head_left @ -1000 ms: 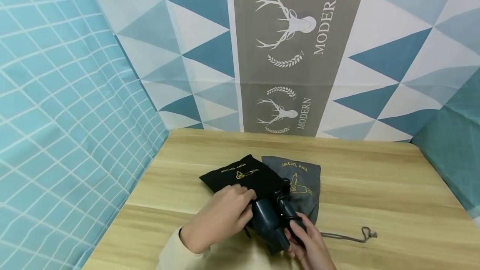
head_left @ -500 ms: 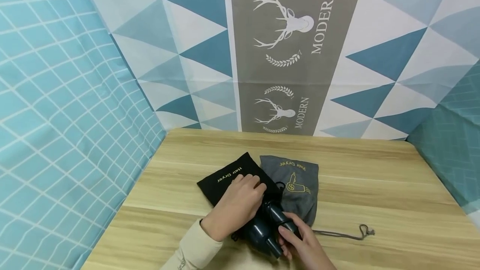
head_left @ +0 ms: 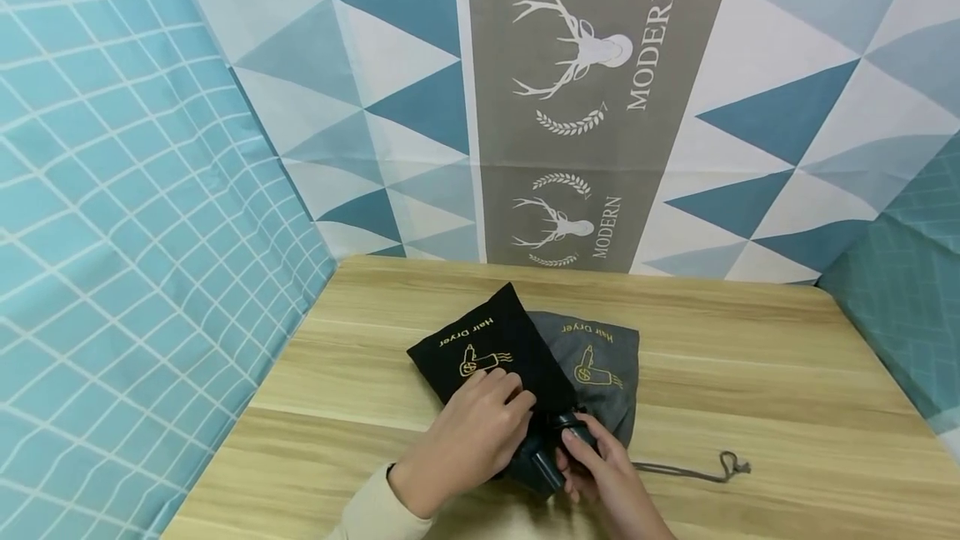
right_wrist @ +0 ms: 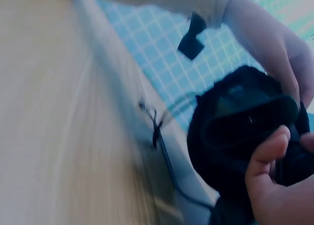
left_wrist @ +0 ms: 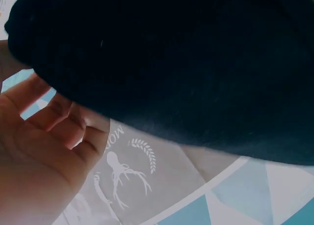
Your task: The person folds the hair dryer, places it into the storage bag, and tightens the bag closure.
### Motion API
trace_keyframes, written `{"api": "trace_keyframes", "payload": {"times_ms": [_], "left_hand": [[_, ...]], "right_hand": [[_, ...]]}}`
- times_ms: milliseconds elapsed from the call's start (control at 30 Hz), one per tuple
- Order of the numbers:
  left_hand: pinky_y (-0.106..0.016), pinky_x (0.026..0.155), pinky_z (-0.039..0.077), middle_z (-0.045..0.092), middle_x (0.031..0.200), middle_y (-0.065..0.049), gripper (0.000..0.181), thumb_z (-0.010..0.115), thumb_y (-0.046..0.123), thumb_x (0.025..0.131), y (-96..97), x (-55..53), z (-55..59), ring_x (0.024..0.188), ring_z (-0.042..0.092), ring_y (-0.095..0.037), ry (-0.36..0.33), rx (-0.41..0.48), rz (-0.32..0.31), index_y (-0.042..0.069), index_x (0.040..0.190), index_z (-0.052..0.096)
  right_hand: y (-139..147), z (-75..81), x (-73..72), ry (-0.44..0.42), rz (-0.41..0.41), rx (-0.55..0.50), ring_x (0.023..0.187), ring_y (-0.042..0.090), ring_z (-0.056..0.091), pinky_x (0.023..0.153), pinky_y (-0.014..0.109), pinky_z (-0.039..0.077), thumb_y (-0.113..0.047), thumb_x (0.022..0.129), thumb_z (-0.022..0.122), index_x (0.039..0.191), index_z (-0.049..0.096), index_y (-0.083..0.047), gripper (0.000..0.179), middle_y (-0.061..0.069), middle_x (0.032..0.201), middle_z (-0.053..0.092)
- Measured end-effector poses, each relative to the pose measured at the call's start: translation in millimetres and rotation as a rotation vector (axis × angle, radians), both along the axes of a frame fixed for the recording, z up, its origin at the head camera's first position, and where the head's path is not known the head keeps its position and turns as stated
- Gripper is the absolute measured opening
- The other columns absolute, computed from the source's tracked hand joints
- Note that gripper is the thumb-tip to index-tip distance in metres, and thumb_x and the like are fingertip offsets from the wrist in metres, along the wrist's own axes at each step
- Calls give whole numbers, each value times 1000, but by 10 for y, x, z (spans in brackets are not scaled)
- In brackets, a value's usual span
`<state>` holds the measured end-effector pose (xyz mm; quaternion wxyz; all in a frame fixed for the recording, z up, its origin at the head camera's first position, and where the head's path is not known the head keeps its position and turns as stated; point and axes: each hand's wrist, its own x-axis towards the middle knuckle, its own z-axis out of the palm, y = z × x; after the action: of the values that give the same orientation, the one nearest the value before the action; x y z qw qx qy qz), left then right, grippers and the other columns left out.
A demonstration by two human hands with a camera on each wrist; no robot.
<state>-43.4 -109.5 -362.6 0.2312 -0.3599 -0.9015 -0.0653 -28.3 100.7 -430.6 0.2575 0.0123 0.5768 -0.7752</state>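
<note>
A dark hair dryer [head_left: 549, 467] is partly inside a black drawstring pouch [head_left: 517, 348] printed "Hair Dryer"; its nozzle end and part of the handle stick out towards me. My left hand [head_left: 472, 436] grips the pouch's fabric near its mouth. With curled fingers and thumb, my right hand [head_left: 611, 469] holds the dryer's handle. The pouch's black cloth [left_wrist: 171, 77] fills much of the left wrist view, beside the left fingers. In the right wrist view the flat nozzle [right_wrist: 250, 119] shows within the pouch's mouth. Most of the dryer's body is hidden by cloth.
A grey "Hair Dryer" pouch [head_left: 618, 348] lies flat on the wooden table [head_left: 750, 390], partly under the black one. Its drawstring [head_left: 686, 472] trails to the right. Patterned cloth [head_left: 420, 90] hangs behind, and a blue checked sheet [head_left: 135, 232] at the left.
The black pouch has been drawn further over the hair dryer, so less of the dryer and handle shows. My left hand has shifted right along with the pouch's edge. The right hand keeps its hold.
</note>
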Motion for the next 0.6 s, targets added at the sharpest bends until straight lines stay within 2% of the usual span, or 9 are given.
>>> {"api": "trace_keyframes", "payload": {"times_ms": [133, 267, 433, 600], "left_hand": [[-26, 66, 41, 55, 81, 6, 3, 67, 15, 91, 18, 60, -12, 74, 49, -13, 34, 39, -13, 14, 90, 69], [-25, 67, 40, 55, 83, 5, 3, 67, 15, 92, 32, 90, -46, 76, 49, -13, 62, 66, -15, 13, 91, 70], [-28, 74, 43, 60, 94, 4, 9, 67, 14, 93, 13, 107, -110, 86, 53, -14, 57, 102, 19, 12, 101, 72], [-30, 79, 44, 62, 105, 2, 18, 68, 11, 92, 3, 119, -179, 96, 55, -15, 18, 140, 15, 14, 110, 71]], "right_hand": [[-86, 35, 6, -38, -62, -60, 66, 12, 51, 60, 27, 47, -39, 101, 58, 117, 48, -9, 35, 5, 91, 55], [-169, 66, -1, -27, -101, -60, 66, 11, 51, 60, 26, 47, -39, 101, 58, 119, 44, -7, 40, 5, 90, 54], [-263, 73, -7, -9, -109, -3, 67, 13, 53, 60, 27, 47, -37, 101, 59, 126, 42, -5, 44, 5, 90, 55], [-311, 45, -39, 34, -49, 70, 68, 15, 54, 61, 28, 47, -35, 102, 58, 130, 40, -3, 47, 7, 91, 57]]}}
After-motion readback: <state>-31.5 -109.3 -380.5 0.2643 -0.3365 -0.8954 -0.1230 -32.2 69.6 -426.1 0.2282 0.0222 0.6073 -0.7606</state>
